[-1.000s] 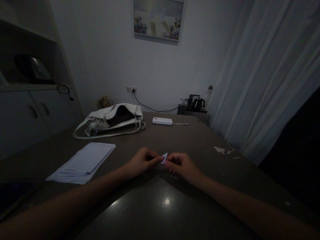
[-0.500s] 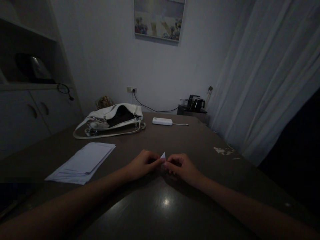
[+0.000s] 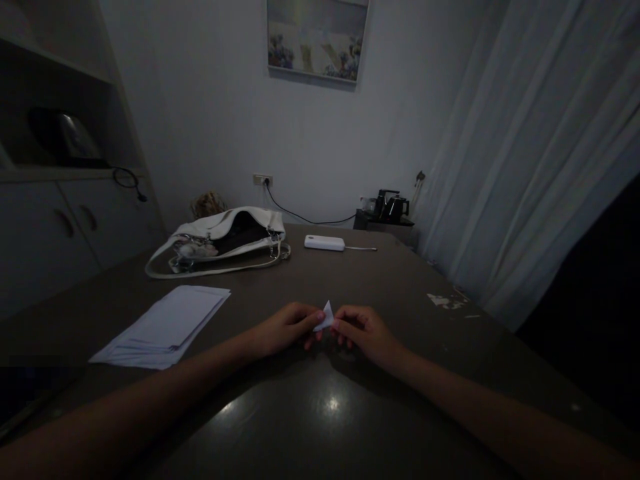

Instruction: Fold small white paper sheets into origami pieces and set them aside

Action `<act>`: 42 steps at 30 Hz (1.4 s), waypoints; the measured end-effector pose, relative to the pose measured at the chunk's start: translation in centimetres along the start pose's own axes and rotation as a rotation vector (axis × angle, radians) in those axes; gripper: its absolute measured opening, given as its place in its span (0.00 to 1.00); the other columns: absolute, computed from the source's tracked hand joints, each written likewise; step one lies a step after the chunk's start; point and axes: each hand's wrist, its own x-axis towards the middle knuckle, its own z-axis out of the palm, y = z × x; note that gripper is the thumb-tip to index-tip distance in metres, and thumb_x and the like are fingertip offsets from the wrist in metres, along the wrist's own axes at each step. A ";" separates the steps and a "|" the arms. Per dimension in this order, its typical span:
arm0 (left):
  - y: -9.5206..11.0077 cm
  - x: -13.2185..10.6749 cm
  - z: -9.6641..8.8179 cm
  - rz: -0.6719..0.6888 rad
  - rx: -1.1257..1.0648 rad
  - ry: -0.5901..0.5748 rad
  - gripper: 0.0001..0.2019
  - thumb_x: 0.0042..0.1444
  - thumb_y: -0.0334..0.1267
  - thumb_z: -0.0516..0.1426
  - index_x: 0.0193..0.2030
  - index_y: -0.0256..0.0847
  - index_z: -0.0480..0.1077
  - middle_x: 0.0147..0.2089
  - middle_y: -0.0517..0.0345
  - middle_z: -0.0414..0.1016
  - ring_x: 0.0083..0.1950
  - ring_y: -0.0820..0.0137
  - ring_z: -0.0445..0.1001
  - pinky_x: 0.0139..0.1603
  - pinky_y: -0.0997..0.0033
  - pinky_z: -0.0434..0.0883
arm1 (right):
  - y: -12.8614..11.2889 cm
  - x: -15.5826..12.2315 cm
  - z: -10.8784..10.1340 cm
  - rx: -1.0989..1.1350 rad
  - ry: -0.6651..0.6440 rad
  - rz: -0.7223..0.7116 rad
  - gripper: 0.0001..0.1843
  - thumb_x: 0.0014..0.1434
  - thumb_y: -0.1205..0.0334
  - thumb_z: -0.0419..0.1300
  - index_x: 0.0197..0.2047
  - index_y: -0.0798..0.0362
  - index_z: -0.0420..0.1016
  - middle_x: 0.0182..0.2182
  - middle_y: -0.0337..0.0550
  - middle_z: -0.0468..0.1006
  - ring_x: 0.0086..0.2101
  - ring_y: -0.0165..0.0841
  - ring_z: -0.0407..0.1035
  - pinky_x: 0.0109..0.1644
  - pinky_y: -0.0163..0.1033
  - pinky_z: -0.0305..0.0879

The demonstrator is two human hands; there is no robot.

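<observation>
A small folded piece of white paper (image 3: 326, 316), triangular in outline, is held up just above the table between my two hands. My left hand (image 3: 289, 328) pinches its left side between thumb and fingers. On the other side, my right hand (image 3: 364, 333) has thumb and forefinger closed on the paper's right corner. The lower edge of the paper shows between the fingertips, its point facing up. To the left of my left forearm lies a loose stack of white paper sheets (image 3: 165, 323).
On the dark table (image 3: 400, 413) a white handbag (image 3: 240, 233) with a long strap lies at the back left. Beyond my hands is a white power bank (image 3: 324, 243) with a short cable. Torn paper scraps (image 3: 443, 301) lie at the right, near a pale curtain (image 3: 510, 133).
More of the folded paper shows between my hands now. My left fingers have shifted slightly left and loosened apart below it; my right hand has hardly moved.
</observation>
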 end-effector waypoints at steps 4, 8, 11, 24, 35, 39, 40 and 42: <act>0.1 0.0 0.1 0.025 -0.008 -0.020 0.23 0.60 0.53 0.44 0.28 0.34 0.66 0.21 0.63 0.62 0.23 0.77 0.60 0.25 0.79 0.57 | -0.1 0.0 0.0 0.002 0.000 -0.024 0.14 0.55 0.54 0.57 0.27 0.56 0.69 0.21 0.36 0.68 0.21 0.23 0.61 0.24 0.29 0.56; 0.0 0.0 0.1 0.016 0.004 -0.018 0.23 0.59 0.53 0.44 0.28 0.34 0.65 0.20 0.64 0.62 0.22 0.77 0.60 0.24 0.79 0.57 | 0.0 0.0 0.1 -0.003 0.010 -0.009 0.14 0.55 0.53 0.57 0.27 0.56 0.69 0.21 0.36 0.67 0.20 0.23 0.61 0.23 0.29 0.56; 0.0 0.0 0.1 0.014 0.003 -0.003 0.23 0.59 0.53 0.45 0.28 0.34 0.65 0.20 0.64 0.62 0.22 0.78 0.60 0.24 0.79 0.57 | 0.1 0.0 0.1 -0.005 0.012 -0.003 0.14 0.55 0.53 0.57 0.28 0.56 0.68 0.21 0.36 0.67 0.20 0.23 0.61 0.23 0.29 0.57; 0.5 -0.1 0.1 -0.032 -0.012 -0.022 0.23 0.58 0.54 0.45 0.27 0.34 0.65 0.19 0.63 0.63 0.22 0.77 0.60 0.24 0.79 0.57 | 0.1 0.2 0.0 -0.003 0.068 0.012 0.14 0.55 0.52 0.56 0.28 0.55 0.67 0.19 0.34 0.66 0.18 0.23 0.60 0.21 0.28 0.57; 1.0 -0.4 0.3 -0.074 0.012 -0.028 0.22 0.59 0.53 0.45 0.27 0.35 0.63 0.18 0.64 0.62 0.21 0.78 0.59 0.24 0.79 0.58 | -0.1 0.1 0.2 -0.030 0.080 0.030 0.15 0.55 0.51 0.56 0.29 0.55 0.68 0.18 0.33 0.65 0.17 0.23 0.60 0.20 0.28 0.57; 1.1 -0.4 0.3 -0.050 0.029 -0.013 0.23 0.59 0.53 0.44 0.30 0.34 0.66 0.18 0.64 0.62 0.21 0.77 0.58 0.23 0.79 0.56 | 0.1 0.2 0.1 -0.053 0.116 -0.009 0.14 0.55 0.52 0.56 0.28 0.55 0.68 0.19 0.34 0.66 0.18 0.23 0.61 0.21 0.28 0.57; 1.0 -0.3 0.3 -0.041 0.030 -0.013 0.23 0.59 0.53 0.44 0.31 0.33 0.67 0.19 0.64 0.62 0.21 0.77 0.58 0.23 0.79 0.56 | 0.1 0.2 0.0 -0.059 0.130 -0.016 0.14 0.55 0.53 0.57 0.28 0.55 0.68 0.19 0.34 0.66 0.19 0.23 0.61 0.21 0.28 0.57; 0.8 -0.3 0.2 -0.036 0.028 -0.012 0.24 0.60 0.53 0.43 0.33 0.33 0.68 0.19 0.64 0.62 0.21 0.77 0.58 0.23 0.79 0.56 | 0.3 0.2 0.0 -0.067 0.157 -0.024 0.13 0.54 0.53 0.57 0.28 0.55 0.68 0.20 0.35 0.66 0.20 0.23 0.61 0.22 0.28 0.58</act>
